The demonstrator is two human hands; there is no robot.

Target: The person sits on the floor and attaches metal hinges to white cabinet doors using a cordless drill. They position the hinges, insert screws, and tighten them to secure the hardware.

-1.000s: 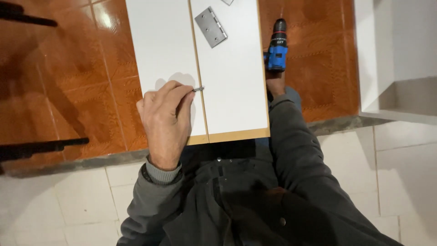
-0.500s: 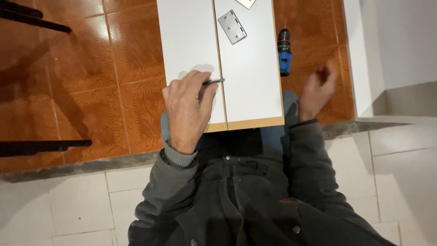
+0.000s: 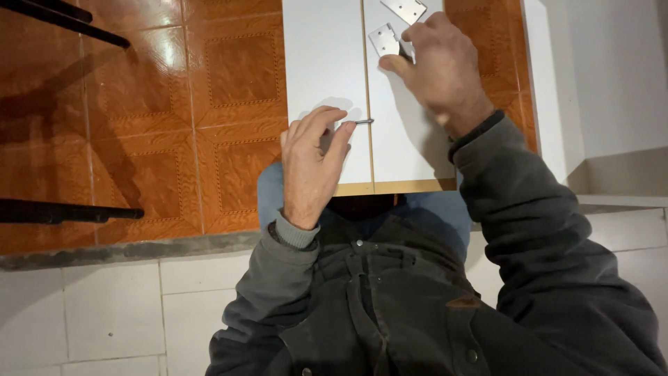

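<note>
Two white boards (image 3: 323, 63) lie side by side on my lap and the floor, their seam running away from me. My left hand (image 3: 311, 163) rests on the left board and pinches a small metal screw (image 3: 364, 121) that points across the seam. My right hand (image 3: 440, 66) is up on the right board (image 3: 407, 150), fingers and thumb closed on the right side of a silver hinge (image 3: 384, 40). A second silver hinge (image 3: 403, 8) lies just beyond it at the top edge. The blue drill is hidden.
Glossy orange floor tiles (image 3: 209, 83) lie to the left. Two dark metal bars (image 3: 69, 212) cross the left side. A white cabinet body (image 3: 598, 69) stands to the right. White tiles (image 3: 90, 313) run along the bottom.
My right hand let go of the blue drill, swung left and forward, and now closes on the nearer hinge. The left hand keeps holding the screw at the seam.
</note>
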